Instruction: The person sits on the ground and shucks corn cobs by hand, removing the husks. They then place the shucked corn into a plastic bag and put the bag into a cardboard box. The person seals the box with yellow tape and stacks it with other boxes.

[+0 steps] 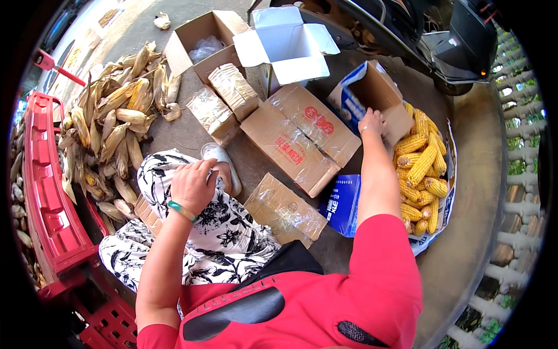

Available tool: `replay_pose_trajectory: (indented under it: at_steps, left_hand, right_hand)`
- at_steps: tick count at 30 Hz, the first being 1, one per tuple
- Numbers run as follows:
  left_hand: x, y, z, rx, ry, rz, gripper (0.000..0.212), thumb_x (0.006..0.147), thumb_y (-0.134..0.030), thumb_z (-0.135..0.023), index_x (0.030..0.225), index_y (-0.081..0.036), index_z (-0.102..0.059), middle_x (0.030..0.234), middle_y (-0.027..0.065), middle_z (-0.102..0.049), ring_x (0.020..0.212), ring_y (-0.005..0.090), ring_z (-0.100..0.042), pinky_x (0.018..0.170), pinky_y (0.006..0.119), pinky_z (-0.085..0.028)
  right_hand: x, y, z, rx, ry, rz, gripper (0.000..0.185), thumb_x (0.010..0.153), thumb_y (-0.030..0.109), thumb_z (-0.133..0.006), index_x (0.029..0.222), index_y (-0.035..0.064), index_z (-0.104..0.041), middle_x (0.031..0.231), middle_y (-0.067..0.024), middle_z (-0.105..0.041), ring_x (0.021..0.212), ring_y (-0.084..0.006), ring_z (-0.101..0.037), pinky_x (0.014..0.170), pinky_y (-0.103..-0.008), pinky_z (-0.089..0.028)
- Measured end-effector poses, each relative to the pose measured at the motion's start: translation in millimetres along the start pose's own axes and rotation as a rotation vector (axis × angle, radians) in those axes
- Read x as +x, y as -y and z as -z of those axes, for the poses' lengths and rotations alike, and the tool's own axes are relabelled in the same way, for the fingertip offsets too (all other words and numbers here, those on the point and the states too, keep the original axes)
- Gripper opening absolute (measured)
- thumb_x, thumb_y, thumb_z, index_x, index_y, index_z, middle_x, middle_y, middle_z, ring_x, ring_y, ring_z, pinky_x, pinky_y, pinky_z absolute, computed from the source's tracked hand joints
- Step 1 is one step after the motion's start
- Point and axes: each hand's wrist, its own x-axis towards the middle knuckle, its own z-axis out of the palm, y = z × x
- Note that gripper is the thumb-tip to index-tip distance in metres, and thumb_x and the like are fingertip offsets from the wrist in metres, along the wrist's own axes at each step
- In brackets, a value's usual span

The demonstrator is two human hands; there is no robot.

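Note:
My right hand point(373, 124) is at the near rim of an open blue-and-white cardboard box point(348, 98), its fingers over the flap. The box's inside is brown, and my hand hides part of its edge. Over my raised knee, my left hand point(192, 185) is loosely bent with the thumb apart, and I see nothing in it. Just right of my right forearm lies a heap of husked yellow corn cobs point(422, 165) in a printed sack point(449, 174). A large taped brown carton point(301, 135) stands to the left of the blue-and-white box.
Unhusked corn point(117, 113) is piled at left beside a red metal frame point(48, 187). Ahead stand an open brown carton point(178, 50) and a white box point(287, 43). Flattened cardboard point(285, 211) and a blue box point(344, 205) lie near me. A scooter point(453, 56) is parked at upper right.

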Motion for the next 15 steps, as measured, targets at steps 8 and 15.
replay_pose_trajectory:
  at_steps: [8, 15]
  left_hand:
    - [-8.5, 3.4, 2.0, -0.037, -0.033, -0.044, 0.014, 0.080, -0.017, -0.054, 0.092, -0.012, -0.060, 0.083, 0.0062, -0.064, 0.077, 0.0221, -0.063, 0.075, 0.036, -0.046]
    - [-15.7, 10.7, -1.6, -0.068, -0.037, -0.143, 0.021, 0.079, -0.018, -0.056, 0.099, -0.013, -0.062, 0.082, 0.0040, -0.063, 0.075, 0.0211, -0.062, 0.073, 0.033, -0.047]
  right_hand:
    - [19.9, -27.5, -36.4, 0.366, -0.231, 0.085, 0.023, 0.078, 0.018, -0.055, 0.094, 0.0074, -0.068, 0.088, -0.0187, -0.065, 0.085, -0.0354, -0.062, 0.077, -0.0446, -0.048]
    - [48.1, -62.0, 140.6, 0.329, -0.462, -0.001, 0.041, 0.082, 0.038, -0.054, 0.096, 0.0014, -0.065, 0.094, -0.0231, -0.063, 0.088, -0.0416, -0.059, 0.077, -0.0482, -0.046]
